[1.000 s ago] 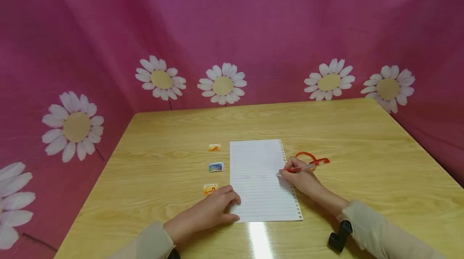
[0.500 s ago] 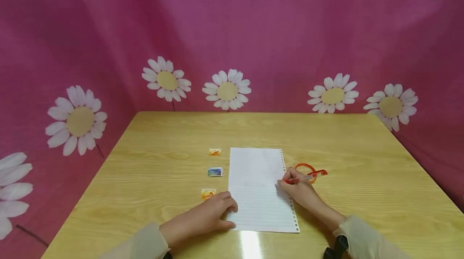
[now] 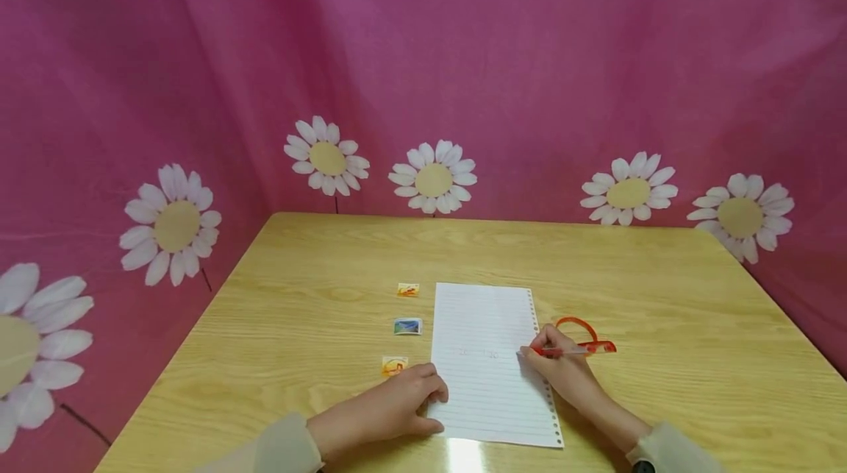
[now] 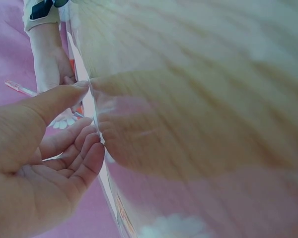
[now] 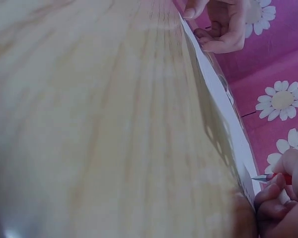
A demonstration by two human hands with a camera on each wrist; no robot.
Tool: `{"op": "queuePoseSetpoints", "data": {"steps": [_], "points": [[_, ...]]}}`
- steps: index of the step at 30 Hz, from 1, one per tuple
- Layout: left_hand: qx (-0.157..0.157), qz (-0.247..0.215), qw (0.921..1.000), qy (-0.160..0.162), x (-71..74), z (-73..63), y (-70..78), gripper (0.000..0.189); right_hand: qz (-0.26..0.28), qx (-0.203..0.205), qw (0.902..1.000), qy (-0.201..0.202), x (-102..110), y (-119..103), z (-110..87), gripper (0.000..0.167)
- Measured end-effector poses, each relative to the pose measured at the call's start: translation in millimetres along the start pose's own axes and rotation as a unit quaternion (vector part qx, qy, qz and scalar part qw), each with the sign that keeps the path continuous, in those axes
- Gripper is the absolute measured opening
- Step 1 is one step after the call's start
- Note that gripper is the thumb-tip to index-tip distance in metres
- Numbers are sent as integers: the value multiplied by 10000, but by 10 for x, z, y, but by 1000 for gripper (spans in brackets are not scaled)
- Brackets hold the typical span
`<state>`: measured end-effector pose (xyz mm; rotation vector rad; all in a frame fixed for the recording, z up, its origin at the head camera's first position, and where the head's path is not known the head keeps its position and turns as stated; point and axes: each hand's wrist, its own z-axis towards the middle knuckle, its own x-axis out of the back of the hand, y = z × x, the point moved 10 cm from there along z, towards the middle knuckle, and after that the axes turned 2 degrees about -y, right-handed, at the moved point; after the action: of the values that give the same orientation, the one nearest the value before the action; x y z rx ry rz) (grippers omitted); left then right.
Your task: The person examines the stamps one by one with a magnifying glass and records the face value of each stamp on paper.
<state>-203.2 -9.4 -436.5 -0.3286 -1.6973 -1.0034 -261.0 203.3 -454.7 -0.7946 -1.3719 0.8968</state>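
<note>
A sheet of lined white paper with punched holes down its right side lies on the wooden table. My left hand rests on its lower left edge, fingers loosely bent. In my right hand I pinch a red and clear pen, its tip at the paper just right of some faint marks too small to read. From the right wrist view, the pen tip shows beside the curled fingers. Left of the sheet, a small yellow picture card lies close to my left hand.
Two more small cards lie in that column, a blue-green one and a yellow one. A red ring lies behind my right hand, partly hidden. A pink flowered cloth hangs beyond the table.
The head view has tilted upward, so the table sits lower in it. Both hands keep about the same places on the paper, with the pen still pinched in the right.
</note>
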Motion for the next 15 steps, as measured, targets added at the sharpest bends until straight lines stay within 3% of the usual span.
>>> {"op": "queuePoseSetpoints", "data": {"steps": [7,15], "points": [[68,95,9999,-44,-15,28,10,27,121,290,9994,-144,22,-41,3,19],[115,165,9998,-31,9,2,-3,28,-14,193,9993,-322,-41,-11,27,19]]}}
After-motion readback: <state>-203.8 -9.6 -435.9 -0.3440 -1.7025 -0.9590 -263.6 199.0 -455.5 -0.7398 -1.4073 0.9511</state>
